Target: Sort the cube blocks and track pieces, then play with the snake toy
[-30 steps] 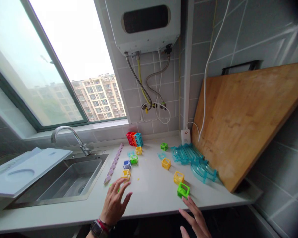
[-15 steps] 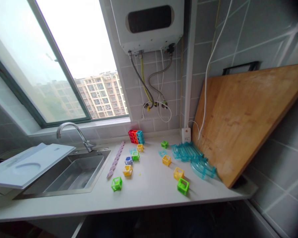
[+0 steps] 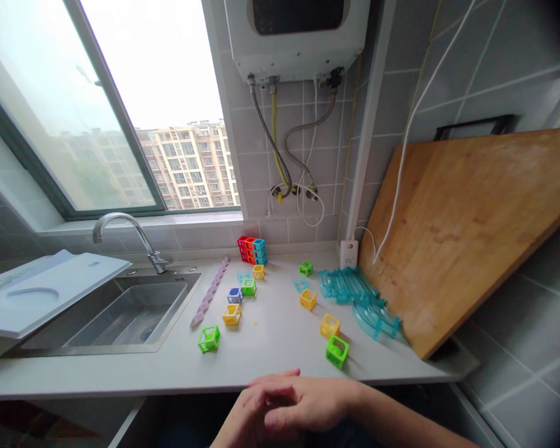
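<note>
My two hands meet below the front edge of the white counter (image 3: 270, 348). My right hand (image 3: 310, 403) comes in from the right and lies flat over my left hand (image 3: 240, 426), whose fingers are mostly covered. Neither hand touches a block. Nearest to them are a green cube frame (image 3: 336, 351) and a second green cube frame (image 3: 209, 339). Further back lie yellow frames (image 3: 330, 325), a blue block (image 3: 235, 295) and a red, orange and blue stack (image 3: 252, 249) at the wall.
Clear teal track pieces (image 3: 359, 298) lie by a wooden board (image 3: 466, 230) leaning on the right wall. A purple zigzag strip (image 3: 210, 292) borders the steel sink (image 3: 121, 317) with its faucet (image 3: 135, 236). A white board (image 3: 42, 289) overhangs the sink's left side.
A second ago both hands were spread over the counter near the blocks. They left the view, and now they are back, overlapped, below the counter edge. The camera has tilted slightly.
</note>
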The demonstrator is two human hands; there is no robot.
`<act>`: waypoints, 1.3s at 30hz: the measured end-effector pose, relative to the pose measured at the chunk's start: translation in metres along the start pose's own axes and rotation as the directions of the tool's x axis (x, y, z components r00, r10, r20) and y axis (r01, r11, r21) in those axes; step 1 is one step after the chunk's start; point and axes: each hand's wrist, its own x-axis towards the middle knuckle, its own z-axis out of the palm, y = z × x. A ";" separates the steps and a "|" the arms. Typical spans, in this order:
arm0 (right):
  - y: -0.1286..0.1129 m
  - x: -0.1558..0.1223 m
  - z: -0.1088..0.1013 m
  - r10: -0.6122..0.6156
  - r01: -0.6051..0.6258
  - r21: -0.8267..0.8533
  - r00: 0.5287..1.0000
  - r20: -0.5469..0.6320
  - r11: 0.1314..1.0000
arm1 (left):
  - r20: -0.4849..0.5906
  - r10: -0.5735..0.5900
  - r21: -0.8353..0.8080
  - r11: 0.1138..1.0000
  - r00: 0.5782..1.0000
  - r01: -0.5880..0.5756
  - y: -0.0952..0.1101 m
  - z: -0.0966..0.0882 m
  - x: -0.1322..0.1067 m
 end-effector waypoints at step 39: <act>0.054 0.014 -0.244 0.054 -0.820 -0.507 0.537 -0.842 0.264 | 0.132 0.248 0.653 0.707 0.960 -0.272 0.035 -0.057 0.168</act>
